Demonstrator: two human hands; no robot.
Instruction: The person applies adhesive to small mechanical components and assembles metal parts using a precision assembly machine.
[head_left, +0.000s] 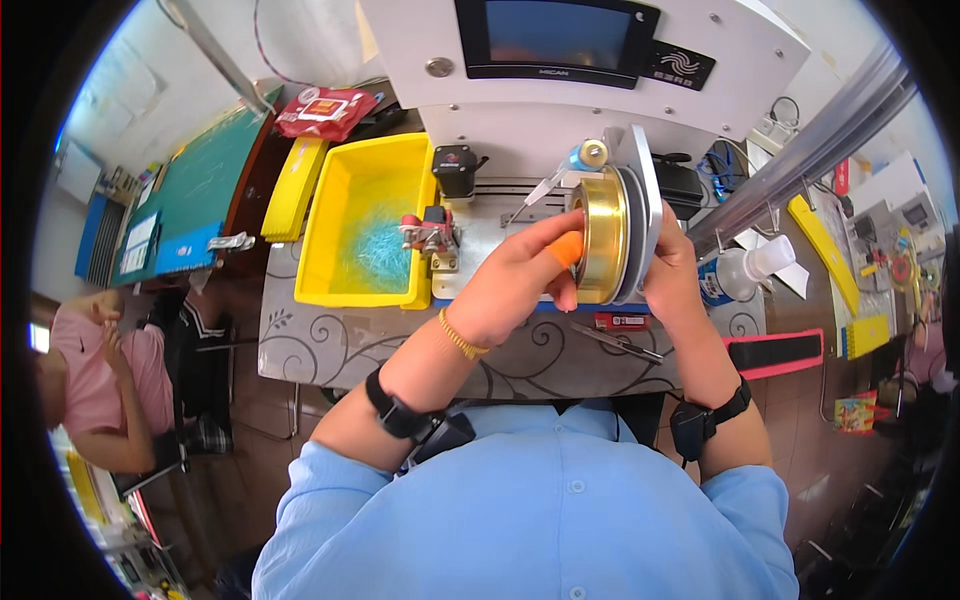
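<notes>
Beside the upright white plate (648, 200) on the machine (540, 130), my left hand (520, 275) has its fingers (548, 232) holding the gold spool (606, 245), which stands on edge by a grey disc (636, 232); my right hand's (673, 278) fingertips are hidden, so I cannot tell their hold.

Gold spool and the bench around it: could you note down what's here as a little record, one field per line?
Left hand: fingers at the left face of the gold spool
Orange cover: on one left digit
Right hand: beside the upright metal plate; its grip is hidden
Yellow bin: left of the spool, holding thin blue strands
Bottle: right of the right hand
</notes>
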